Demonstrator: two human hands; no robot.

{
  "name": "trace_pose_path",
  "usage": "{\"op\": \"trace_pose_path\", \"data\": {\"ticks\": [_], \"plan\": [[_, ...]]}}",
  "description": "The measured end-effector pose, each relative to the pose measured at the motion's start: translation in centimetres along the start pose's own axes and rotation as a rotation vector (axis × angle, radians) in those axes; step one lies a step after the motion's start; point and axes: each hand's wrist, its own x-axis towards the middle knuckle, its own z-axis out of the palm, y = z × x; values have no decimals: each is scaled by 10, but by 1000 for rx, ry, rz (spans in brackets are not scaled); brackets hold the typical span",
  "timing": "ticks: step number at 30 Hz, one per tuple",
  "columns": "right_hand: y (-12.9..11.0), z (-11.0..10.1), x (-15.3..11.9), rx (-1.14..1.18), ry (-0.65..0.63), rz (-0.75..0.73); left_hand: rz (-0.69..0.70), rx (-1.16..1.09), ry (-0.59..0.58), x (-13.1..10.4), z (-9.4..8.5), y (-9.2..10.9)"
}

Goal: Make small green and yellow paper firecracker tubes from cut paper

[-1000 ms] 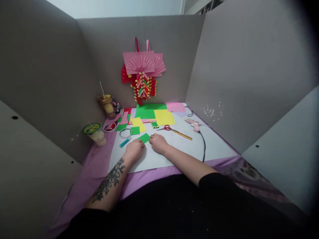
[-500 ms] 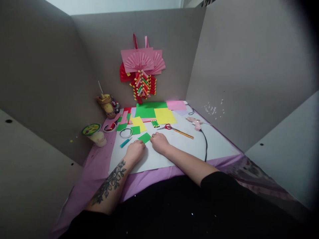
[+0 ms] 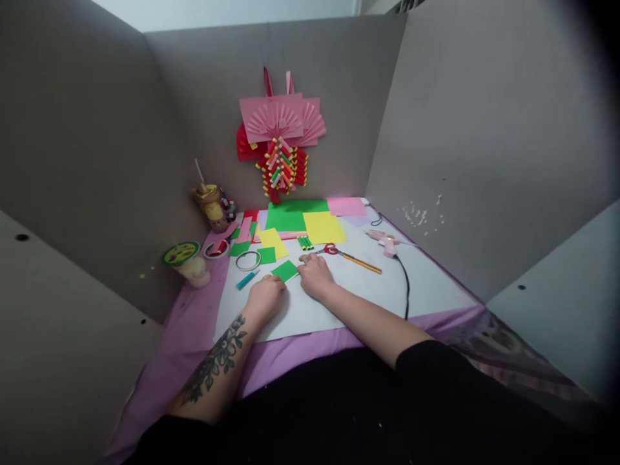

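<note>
A small green paper piece point(image 3: 284, 270) lies on the white sheet between my two hands. At its lower left edge my left hand point(image 3: 267, 297) is closed, the fingertips curled on the paper. My right hand point(image 3: 314, 274) pinches the opposite, right edge with bent fingers; its fingertips are partly hidden. Left of the paper is a teal glue tube or cutter point(image 3: 248, 279), its kind unclear. Just beyond my right hand lie red-handled scissors point(image 3: 330, 248) and a yellow pencil point(image 3: 361, 263). Several green rolled tubes with yellow ends point(image 3: 305, 243) sit behind the paper.
Yellow paper point(image 3: 324, 227), a green sheet point(image 3: 290, 216) and a roll of tape point(image 3: 248, 261) lie on the table. A pink glue gun point(image 3: 386, 241) with a black cord is at right. Cups point(image 3: 196, 271) stand at left. Paper firecracker decorations point(image 3: 281, 161) hang on the grey back panel.
The view has shifted slightly, so everything appears a little farther right. Both hands stay at the green paper piece with hardly any movement.
</note>
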Motion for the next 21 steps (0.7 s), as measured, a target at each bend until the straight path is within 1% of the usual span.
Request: {"op": "trace_pose_path", "data": {"ticks": [2, 4, 6, 9, 15, 19, 21], "plan": [[1, 5, 0, 70, 36, -126, -15, -20, 2, -1, -1, 0], [1, 9, -1, 149, 3, -274, -27, -21, 1, -1, -3, 1], [1, 12, -1, 203, -43, -342, -31, -6, -6, -2, -5, 2], [0, 12, -2, 192, -59, -287, -26, 18, -20, -2, -6, 3], [-2, 3, 1, 74, -111, -120, -19, 26, -45, 0, -6, 3], [8, 0, 6, -25, -139, -13, 6, 18, -45, -1, -6, 1], [14, 1, 8, -45, -140, -2, 14, 8, -38, -1, -5, 1]]}}
